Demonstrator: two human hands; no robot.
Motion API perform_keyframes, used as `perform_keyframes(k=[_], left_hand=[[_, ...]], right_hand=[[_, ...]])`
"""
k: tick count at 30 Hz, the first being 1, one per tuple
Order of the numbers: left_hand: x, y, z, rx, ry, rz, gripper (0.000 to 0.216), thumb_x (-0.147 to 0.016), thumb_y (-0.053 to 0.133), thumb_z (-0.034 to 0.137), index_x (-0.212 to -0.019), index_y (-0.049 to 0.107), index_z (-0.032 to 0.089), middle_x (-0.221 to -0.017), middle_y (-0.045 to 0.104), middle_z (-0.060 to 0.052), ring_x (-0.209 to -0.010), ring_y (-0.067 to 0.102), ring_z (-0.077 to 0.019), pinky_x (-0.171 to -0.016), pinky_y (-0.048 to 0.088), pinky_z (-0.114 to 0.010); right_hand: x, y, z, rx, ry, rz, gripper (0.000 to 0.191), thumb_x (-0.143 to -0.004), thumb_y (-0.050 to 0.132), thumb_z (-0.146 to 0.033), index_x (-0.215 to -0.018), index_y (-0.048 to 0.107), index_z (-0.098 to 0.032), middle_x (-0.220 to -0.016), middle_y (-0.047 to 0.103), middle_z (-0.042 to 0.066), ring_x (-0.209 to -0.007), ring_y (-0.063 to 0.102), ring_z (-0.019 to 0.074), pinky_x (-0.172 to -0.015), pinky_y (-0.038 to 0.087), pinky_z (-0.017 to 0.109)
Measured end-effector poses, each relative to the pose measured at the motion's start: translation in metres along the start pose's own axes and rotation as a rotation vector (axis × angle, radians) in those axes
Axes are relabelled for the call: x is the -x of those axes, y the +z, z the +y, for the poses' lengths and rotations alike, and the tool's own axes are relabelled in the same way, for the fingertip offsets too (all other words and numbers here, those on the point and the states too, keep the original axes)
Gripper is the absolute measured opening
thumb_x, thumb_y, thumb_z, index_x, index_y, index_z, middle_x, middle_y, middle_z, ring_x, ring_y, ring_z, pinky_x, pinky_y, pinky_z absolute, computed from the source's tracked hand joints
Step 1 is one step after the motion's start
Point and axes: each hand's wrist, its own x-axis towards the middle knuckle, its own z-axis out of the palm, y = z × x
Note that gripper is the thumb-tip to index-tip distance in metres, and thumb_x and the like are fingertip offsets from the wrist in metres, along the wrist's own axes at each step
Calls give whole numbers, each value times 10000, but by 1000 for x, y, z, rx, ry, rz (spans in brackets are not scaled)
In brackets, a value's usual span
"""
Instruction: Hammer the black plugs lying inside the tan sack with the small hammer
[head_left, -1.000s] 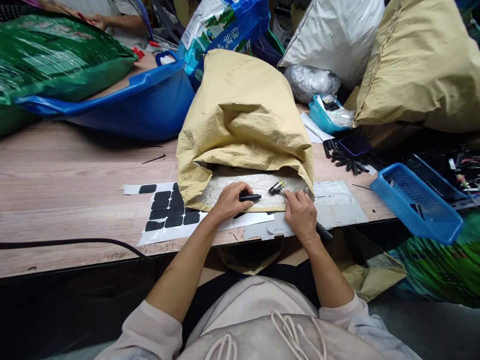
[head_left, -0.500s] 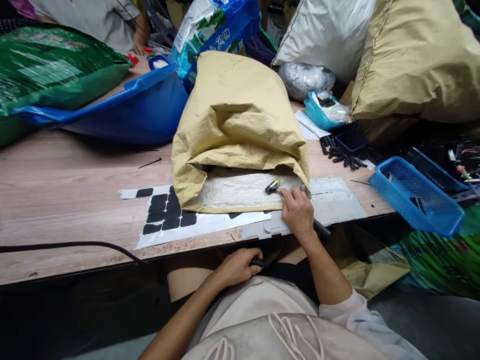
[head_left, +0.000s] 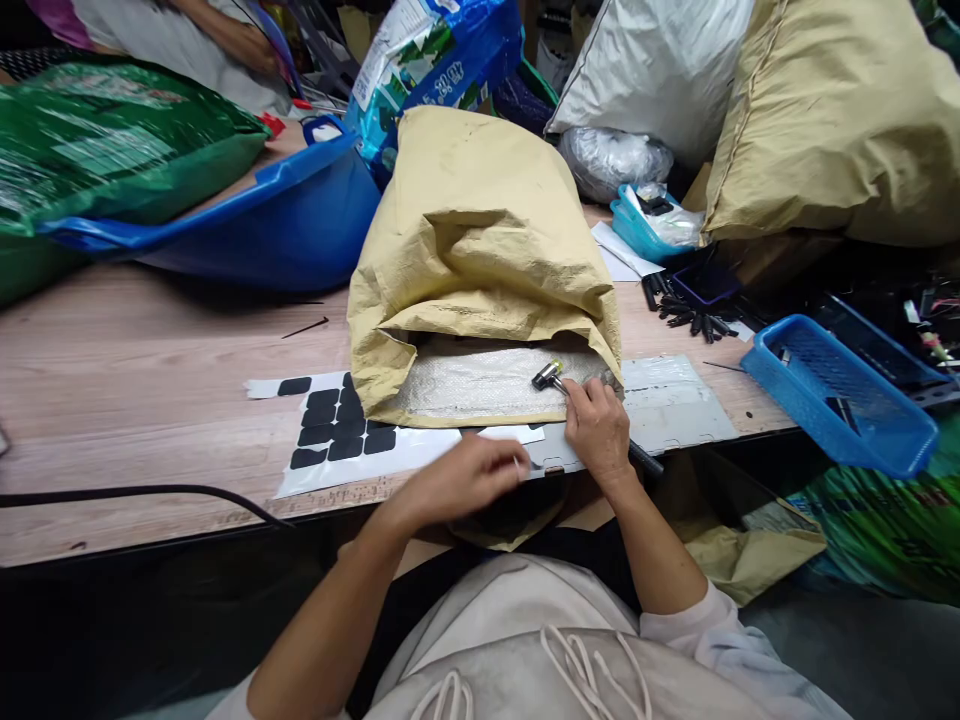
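Note:
My right hand (head_left: pixel 598 425) is closed around a small hammer (head_left: pixel 550 376); its head points toward the bag's mouth and its black handle sticks out below my wrist. A tan sack (head_left: pixel 487 220) lies on the table with its mouth facing me, showing a white woven lining. My left hand (head_left: pixel 476 472), blurred by motion, is over the table's front edge, fingers stretched out and nothing visible in them. Under the sack's left corner lies a white sheet (head_left: pixel 420 440) with black rounded-square stickers (head_left: pixel 346 430). A grey metal plate (head_left: pixel 675 400) is beneath the right hand's side.
A blue basin (head_left: pixel 262 225) and a green sack (head_left: pixel 127 140) stand at left. A blue basket (head_left: pixel 840 400) juts past the table edge at right, near black tubular pieces (head_left: pixel 701 322). Large bulging sacks (head_left: pixel 840 120) crowd the back right. Another person's arm (head_left: pixel 232 35) shows at upper left. A black cable (head_left: pixel 150 490) crosses the left front.
My left hand has risen from my lap to the table's edge, and the dark object it held is no longer seen in it. My right hand stays put with the hammer.

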Motion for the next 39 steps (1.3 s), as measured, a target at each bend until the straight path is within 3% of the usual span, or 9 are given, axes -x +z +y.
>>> perform_keyframes(k=[4,6,8,13,17,23,28,34,39], left_hand=[[-51,-58,-14,-345,-337,691,236,-961,530,245,-1073,726,177,-1008,732,-137,-935,671,-319,-811,493,-393],[-76,-73,-27,-437,-441,869,236,-947,555,239,-1093,708,135,-1123,686,-217,-1065,641,-388,-884,491,-452],[-97,-82,-36,-424,-483,929,254,-942,592,282,-1105,696,119,-1186,652,-257,-1151,607,-432,-957,477,-503],[-119,-95,-32,-323,-621,858,328,-919,642,292,-1206,676,137,-1212,680,-255,-1187,620,-458,-1003,456,-572],[-99,-94,-22,-445,-680,766,314,-905,637,275,-1183,713,152,-1180,734,-214,-1127,672,-418,-931,515,-496],[-44,-60,-21,-380,-324,537,214,-842,701,303,-1034,753,224,-1006,754,-55,-962,682,-267,-858,520,-360],[-39,-38,-35,-231,-54,432,182,-811,700,290,-971,751,220,-962,721,-36,-956,643,-244,-858,497,-358],[-49,-36,-48,-205,18,473,181,-798,758,316,-943,757,208,-944,716,-46,-956,620,-255,-882,476,-385],[-48,-32,-51,-173,33,516,181,-791,772,281,-954,740,207,-949,718,-38,-964,619,-251,-886,472,-385]], right_hand=[[0,0,0,6,-2,11,343,-1008,515,-195,-1298,697,-212,-962,602,90,-895,499,249,-772,391,353],[0,0,-1,2,-2,11,341,-1007,510,-184,-1290,697,-207,-957,602,90,-898,498,249,-769,388,355],[0,0,-1,-2,-3,8,337,-1003,510,-174,-1280,699,-206,-955,604,91,-898,496,249,-766,384,356],[0,0,-2,19,-9,26,320,-1002,530,-202,-1269,706,-211,-948,617,90,-900,500,253,-762,382,358],[0,-1,-3,19,-4,17,331,-1003,518,-193,-1277,703,-208,-957,628,89,-892,502,242,-761,372,344],[0,-2,-3,23,5,-5,336,-1004,538,-199,-1294,706,-218,-972,633,85,-910,505,246,-767,372,342],[0,-2,-2,8,12,16,318,-1017,550,-238,-1289,715,-223,-976,635,81,-903,516,243,-784,397,343],[-5,-4,4,-99,28,6,308,-1027,534,-223,-1258,739,-232,-966,667,72,-905,579,228,-782,446,321],[-5,-16,-3,-377,30,73,348,-1069,453,-257,-1295,712,-203,-1004,708,78,-940,662,211,-799,515,306]])
